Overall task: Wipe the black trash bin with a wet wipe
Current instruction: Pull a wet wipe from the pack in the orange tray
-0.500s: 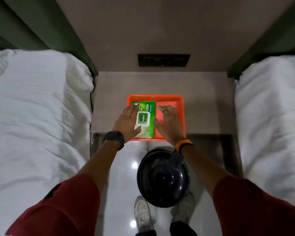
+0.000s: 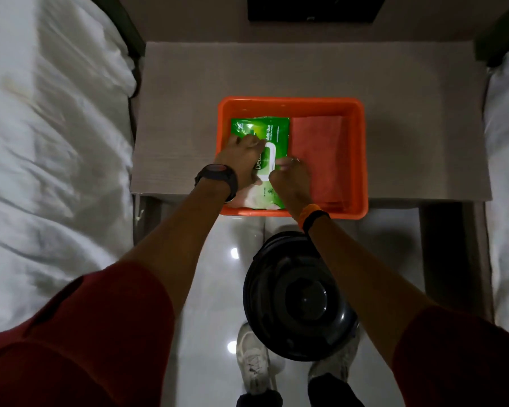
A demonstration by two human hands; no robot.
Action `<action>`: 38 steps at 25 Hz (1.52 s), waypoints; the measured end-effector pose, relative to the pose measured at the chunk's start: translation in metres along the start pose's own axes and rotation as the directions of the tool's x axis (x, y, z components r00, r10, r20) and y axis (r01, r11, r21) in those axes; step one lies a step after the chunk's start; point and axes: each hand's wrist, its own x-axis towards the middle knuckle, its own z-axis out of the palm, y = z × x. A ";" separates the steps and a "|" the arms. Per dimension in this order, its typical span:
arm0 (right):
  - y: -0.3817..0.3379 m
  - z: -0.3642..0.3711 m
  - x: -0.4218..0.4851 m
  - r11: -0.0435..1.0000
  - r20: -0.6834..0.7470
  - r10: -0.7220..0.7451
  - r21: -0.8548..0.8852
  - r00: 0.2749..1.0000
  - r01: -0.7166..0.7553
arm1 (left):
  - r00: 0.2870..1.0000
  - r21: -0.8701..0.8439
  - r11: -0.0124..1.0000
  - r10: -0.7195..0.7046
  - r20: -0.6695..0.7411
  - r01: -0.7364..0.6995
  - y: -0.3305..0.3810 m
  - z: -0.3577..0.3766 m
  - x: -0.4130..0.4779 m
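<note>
Dim room, white bedding [image 2: 50,160] filling the 9 o'clock side and more of it cut off by the frame edge at 3 o'clock. Between them, a grey-brown bedside table [image 2: 182,118] at 12 o'clock, with a dark panel [image 2: 312,8] above it, cropped at the top edge and too dark to read. Glossy pale floor [image 2: 215,277] below, dotted with light reflections.

On the table's near edge, an orange tray [image 2: 360,160], holding a green wet wipe pack [image 2: 272,133] in its 9 o'clock half and a folded reddish cloth [image 2: 321,154] just beside it at 3 o'clock. Pack label partly covered by both hands; only fragments of lettering legible.

Left hand [image 2: 241,160], black watch [image 2: 216,177] at the wrist, pressed flat and spread on the pack. Right hand [image 2: 291,177], orange and black band [image 2: 313,215] at the wrist, curled with fingertips pinched at the pack's white flap; whether anything is actually gripped cannot be told, the fingertips being blurred.

Black trash bin [image 2: 297,298] standing on the floor at 6 o'clock of the tray, seen from directly above: round, glossy, domed lid with a circular recess. Sides hidden from this angle, its 1 o'clock rim crossed by the right forearm. Pale shoes [image 2: 253,359] partly hidden beneath it. Dark red sleeves [image 2: 80,342] cut off at the bottom corners.
</note>
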 end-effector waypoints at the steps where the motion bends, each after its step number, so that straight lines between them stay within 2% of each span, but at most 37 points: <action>1: -0.001 0.001 0.000 1.000 -0.016 -0.001 0.012 1.000 0.002 | 1.000 0.006 1.000 0.005 0.000 -0.005 -0.004 -0.001 0.002; 9: -0.002 0.007 -0.003 0.970 -0.052 0.060 0.238 0.997 -0.046 | 0.999 0.009 0.999 0.034 -0.018 -0.033 -0.009 -0.006 0.004; 14: -0.004 0.005 0.002 0.935 0.029 0.052 0.351 0.998 -0.059 | 0.997 -0.172 0.985 -0.040 -0.062 0.029 -0.005 -0.012 -0.008; 15: -0.004 0.005 0.004 0.949 0.016 0.030 0.313 0.999 -0.033 | 0.995 -0.236 0.971 -0.058 -0.084 0.037 -0.006 -0.012 -0.012; 17: -0.003 0.006 0.008 0.997 0.014 -0.042 0.058 0.999 0.041 | 0.987 -0.404 0.913 -0.118 -0.110 0.064 -0.007 -0.011 -0.019; 19: -0.003 0.010 0.009 0.980 0.032 -0.097 -0.172 0.995 0.101 | 0.978 -0.519 0.851 -0.165 -0.126 0.077 -0.007 -0.009 -0.025; 21: -0.001 0.015 0.008 0.946 -0.008 -0.148 -0.293 0.989 0.139 | 0.973 -0.546 0.834 -0.182 -0.141 0.077 -0.005 -0.006 -0.026; 23: 0.003 0.018 0.009 0.930 -0.084 -0.173 -0.342 0.981 0.135 | 0.971 -0.555 0.829 -0.182 -0.154 0.068 -0.004 -0.006 -0.026; 25: 0.005 0.017 0.012 0.972 -0.147 -0.127 -0.217 0.981 0.093 | 0.974 -0.554 0.831 -0.166 -0.154 0.054 -0.004 -0.004 -0.026; 27: 0.008 0.009 0.014 0.991 -0.171 -0.078 0.092 0.982 0.095 | 0.979 -0.508 0.860 -0.138 -0.149 0.044 -0.002 0.000 -0.028; 28: 0.009 0.002 0.010 0.964 -0.180 -0.049 0.249 0.982 0.094 | 0.981 -0.468 0.884 -0.103 -0.163 0.015 0.000 0.005 -0.030; 31: 0.021 -0.029 -0.013 0.813 -0.219 0.093 0.580 0.971 0.053 | 0.986 -0.224 0.970 0.065 -0.151 -0.098 0.011 0.021 -0.040; 33: 0.036 -0.053 -0.036 0.736 -0.215 0.122 0.674 0.969 0.057 | 0.997 -0.090 0.995 0.040 -0.069 -0.046 0.019 0.027 -0.042; 36: 0.056 -0.080 -0.076 0.665 -0.125 0.101 0.746 0.987 0.026 | 0.997 0.045 0.997 -0.060 -0.048 0.062 0.034 0.014 -0.039; 38: 0.067 -0.092 -0.101 0.519 0.006 0.097 0.853 0.995 -0.056 | 0.995 0.085 0.994 -0.058 -0.080 0.065 0.044 0.000 -0.037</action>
